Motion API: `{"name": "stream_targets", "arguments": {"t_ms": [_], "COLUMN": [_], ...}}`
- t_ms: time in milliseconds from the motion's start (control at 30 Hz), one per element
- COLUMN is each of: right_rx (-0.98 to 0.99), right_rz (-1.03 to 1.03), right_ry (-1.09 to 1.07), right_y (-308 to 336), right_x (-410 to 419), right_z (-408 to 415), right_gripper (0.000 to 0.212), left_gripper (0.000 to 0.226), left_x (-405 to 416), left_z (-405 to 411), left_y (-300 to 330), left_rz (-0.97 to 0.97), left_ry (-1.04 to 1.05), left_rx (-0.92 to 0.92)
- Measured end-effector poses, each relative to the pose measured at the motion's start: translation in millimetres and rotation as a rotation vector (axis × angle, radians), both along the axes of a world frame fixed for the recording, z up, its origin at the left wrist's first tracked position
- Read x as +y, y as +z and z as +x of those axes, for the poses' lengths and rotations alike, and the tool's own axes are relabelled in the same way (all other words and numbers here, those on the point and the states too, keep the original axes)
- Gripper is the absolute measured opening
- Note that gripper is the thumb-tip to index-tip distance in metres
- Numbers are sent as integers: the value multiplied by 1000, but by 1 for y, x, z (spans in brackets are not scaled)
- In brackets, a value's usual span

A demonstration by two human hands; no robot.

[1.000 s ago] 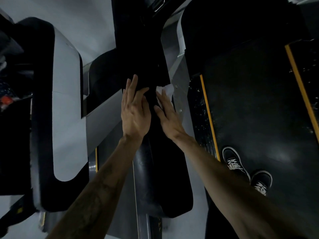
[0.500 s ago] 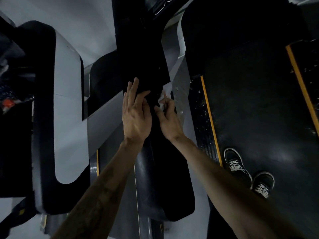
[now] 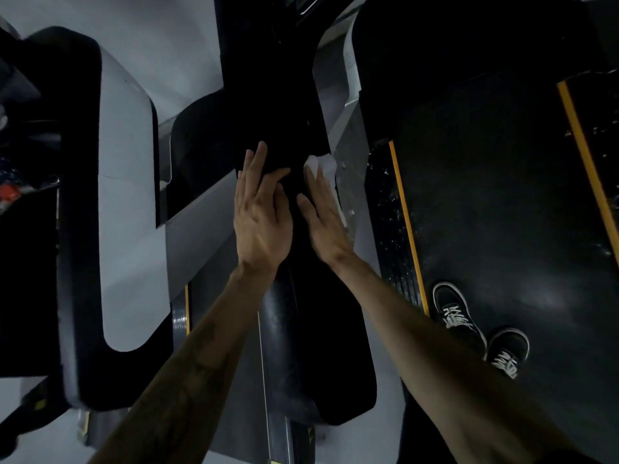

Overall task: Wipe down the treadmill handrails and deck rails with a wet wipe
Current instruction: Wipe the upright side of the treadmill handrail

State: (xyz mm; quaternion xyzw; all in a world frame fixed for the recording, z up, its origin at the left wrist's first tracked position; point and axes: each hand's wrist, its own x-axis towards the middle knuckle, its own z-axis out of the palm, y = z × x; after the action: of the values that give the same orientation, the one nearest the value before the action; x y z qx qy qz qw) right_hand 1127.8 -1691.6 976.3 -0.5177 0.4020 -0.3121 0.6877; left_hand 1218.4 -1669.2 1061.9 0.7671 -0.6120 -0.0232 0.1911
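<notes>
A broad black handrail (image 3: 311,329) runs from the bottom centre up the middle of the head view. My left hand (image 3: 261,212) lies flat on its left side with straight fingers. My right hand (image 3: 326,217) lies flat on its right side, fingers straight, pressing a white wet wipe (image 3: 323,165) against the rail. The wipe shows beyond my fingertips and along the outer edge of my hand. To the right is the treadmill deck (image 3: 502,212), with a yellow-edged deck rail (image 3: 407,226) just below the handrail.
My two black shoes (image 3: 479,326) stand on the belt at the lower right. A second yellow stripe (image 3: 586,155) edges the deck's far side. A neighbouring machine's black and grey handrail (image 3: 110,212) fills the left, with grey floor between.
My right hand's fingers, curled over the bunched wipe half a second ago, have straightened and slid forward, spreading the wipe flat on the rail. My left hand has barely moved.
</notes>
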Motion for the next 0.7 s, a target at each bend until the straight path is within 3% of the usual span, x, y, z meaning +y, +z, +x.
{"name": "stream_targets", "arguments": {"t_ms": [233,367,500,600,700], "right_rx": [-16,-33,-37,-29,24], "right_rz": [44,-12,86,170,103], "right_ry": [2,0,-8,-6,38], "right_y": [-6,3,-5,-17,-26], "right_x": [43,22,7,31,58], "right_z": [-16,-7,-7,-19,-31], "right_gripper": [59,55,56,60,61], "left_gripper": [38,33,32,33,33], "left_x": [-1,-1,-1,-2,-2], "left_z": [-4,-5,-6,-6,-7], "left_y": [4,5,6,6,7], "left_rz": [10,20,32,32,29], "left_ry": [7,15,4,2,1], "left_rx": [-6,-38,-63,-75,-79]}}
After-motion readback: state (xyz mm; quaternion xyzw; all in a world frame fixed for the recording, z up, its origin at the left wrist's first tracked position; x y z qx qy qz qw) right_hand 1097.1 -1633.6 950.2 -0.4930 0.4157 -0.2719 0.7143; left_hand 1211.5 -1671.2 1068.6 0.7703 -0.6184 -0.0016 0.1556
